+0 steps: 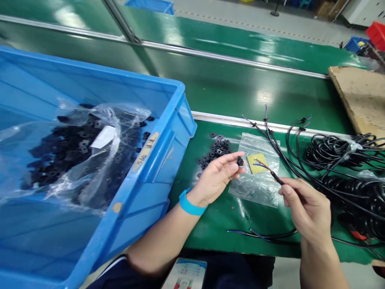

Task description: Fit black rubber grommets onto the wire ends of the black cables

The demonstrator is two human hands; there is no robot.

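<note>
A small black plastic part (240, 161) is pinched between the thumb and fingers of my left hand (221, 174), which wears a blue wristband (192, 202). My right hand (308, 204) grips a black cable (276, 178) close to its stripped end, where thin blue and brown wires (261, 163) spread toward the left hand. Part and wire ends are apart. Beneath them lie a yellow sponge (257, 162) and a clear plastic bag (255, 190). A pile of similar black parts (217, 148) is on the green table just beyond my left hand.
A large blue bin (144, 160) on the left holds many black parts (66, 148) in clear plastic. Coiled black cables (333, 152) crowd the right side. More cable ends (258, 235) lie near the table's front edge. Cardboard (357, 96) stands at the back right.
</note>
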